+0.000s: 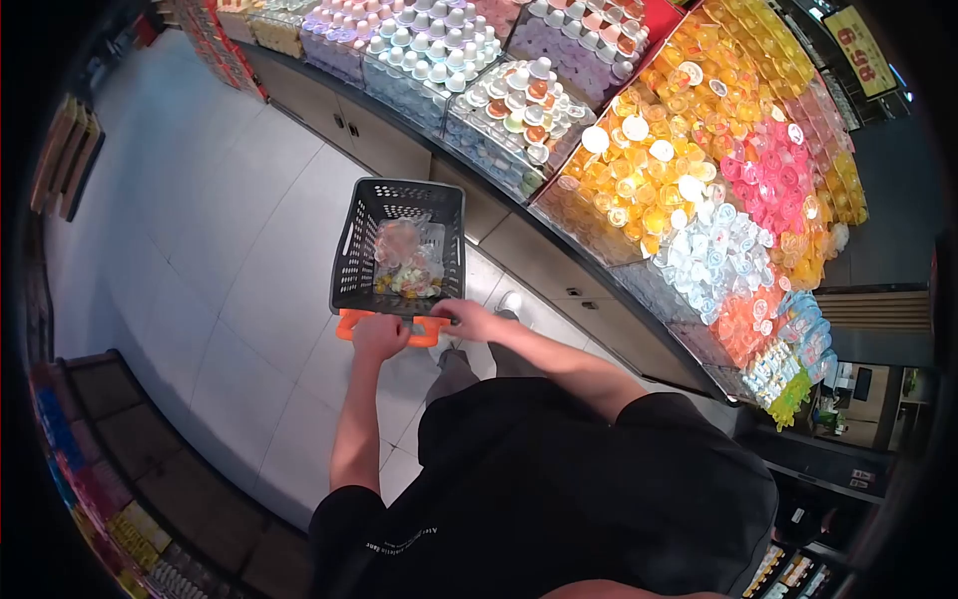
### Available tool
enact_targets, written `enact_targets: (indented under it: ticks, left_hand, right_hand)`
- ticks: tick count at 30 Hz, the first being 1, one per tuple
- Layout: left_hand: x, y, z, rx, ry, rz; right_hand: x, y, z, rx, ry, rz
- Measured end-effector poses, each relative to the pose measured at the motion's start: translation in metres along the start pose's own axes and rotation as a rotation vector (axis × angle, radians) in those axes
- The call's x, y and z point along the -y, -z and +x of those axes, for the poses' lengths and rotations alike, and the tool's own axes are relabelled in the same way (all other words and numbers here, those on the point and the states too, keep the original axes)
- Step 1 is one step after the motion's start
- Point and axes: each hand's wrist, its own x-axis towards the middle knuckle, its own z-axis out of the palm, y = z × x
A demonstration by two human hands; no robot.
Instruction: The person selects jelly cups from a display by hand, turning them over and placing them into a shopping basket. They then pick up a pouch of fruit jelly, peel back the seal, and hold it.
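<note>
One black basket (355, 255) before the person (589, 469), near a cabinet (539, 265), holds bags (404, 262) too jumbled to count; the left hand (380, 337) clenches its orange handle (429, 324); the right hand (469, 318) is by the rim (463, 220), its grip impossible to tell

Basket (350, 260) open on top, room to reach in from above; walls (452, 235) block sides, bags (399, 243) take up bottom. Handle (347, 324) crosses near end. Counter (539, 260) close on right. Floor (200, 260) leaves wide passage left.
</note>
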Motion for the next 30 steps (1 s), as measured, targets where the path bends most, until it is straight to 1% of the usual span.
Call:
enact_targets:
  ticks: [1,2,3,4,5,6,7,8,9,10,11,13,17,19,21,24,26,27,29,30]
  left_hand:
    - [-0.002,0.004,-0.003,0.010,0.066,-0.062]
    - [-0.005,0.006,-0.003,0.019,0.132,-0.127]
    - [-0.005,0.006,0.000,0.022,0.121,-0.129]
    - [-0.003,0.005,0.003,-0.033,0.147,-0.179]
    - [-0.003,0.004,0.005,-0.088,0.177,-0.232]
    - [-0.007,0.005,0.007,-0.091,0.169,-0.237]
    - [-0.010,0.007,0.008,-0.163,0.247,-0.259]
    - [-0.012,0.009,0.009,-0.235,0.324,-0.280]
    - [-0.010,0.005,0.010,-0.238,0.316,-0.281]
    - [-0.006,-0.004,0.010,-0.305,0.335,-0.249]
    - [-0.004,-0.009,0.010,-0.372,0.352,-0.217]
    - [-0.006,-0.007,0.007,-0.355,0.339,-0.209]
    - [-0.013,-0.007,0.004,-0.348,0.364,-0.240]
    - [-0.009,-0.002,0.006,-0.345,0.357,-0.255]
    - [-0.010,-0.002,0.007,-0.242,0.345,-0.192]
    - [-0.008,-0.002,0.011,-0.213,0.340,-0.194]
    - [-0.008,-0.005,0.010,-0.195,0.356,-0.202]
    - [-0.008,-0.004,0.010,-0.205,0.351,-0.197]
    - [-0.009,-0.003,0.011,-0.209,0.349,-0.193]
    - [-0.010,-0.002,0.011,-0.198,0.358,-0.180]
  right_hand:
    - [-0.002,0.033,-0.004,0.006,-0.123,0.025]
    - [-0.018,0.061,-0.009,-0.091,-0.068,0.017]
    - [-0.019,0.100,-0.015,-0.169,-0.061,-0.076]
    - [-0.012,0.138,-0.022,-0.242,-0.165,-0.107]
    - [-0.020,0.167,-0.029,-0.407,-0.160,-0.053]
    - [-0.015,0.199,-0.037,-0.502,-0.193,-0.139]
    - [-0.016,0.227,-0.045,-0.608,-0.189,-0.186]
    - [-0.027,0.251,-0.053,-0.685,-0.201,-0.136]
    - [-0.006,0.271,-0.061,-0.793,-0.167,-0.325]
    - [-0.008,0.293,-0.067,-0.847,-0.109,-0.554]
    - [-0.010,0.311,-0.072,-0.900,-0.090,-0.632]
    - [0.000,0.341,-0.076,-0.983,-0.109,-0.841]
    - [0.005,0.390,-0.058,-1.030,-0.122,-0.941]
    - [0.001,0.407,-0.049,-0.958,-0.250,-0.991]
    - [-0.005,0.425,-0.042,-0.934,-0.265,-1.031]
    - [-0.020,0.442,-0.035,-0.875,-0.291,-1.090]
    - [-0.026,0.449,-0.028,-0.824,-0.424,-1.113]
    - [-0.026,0.450,-0.022,-0.814,-0.412,-1.112]
    - [-0.026,0.453,-0.020,-0.760,-0.572,-1.139]
    - [-0.029,0.455,-0.020,-0.804,-0.482,-1.163]
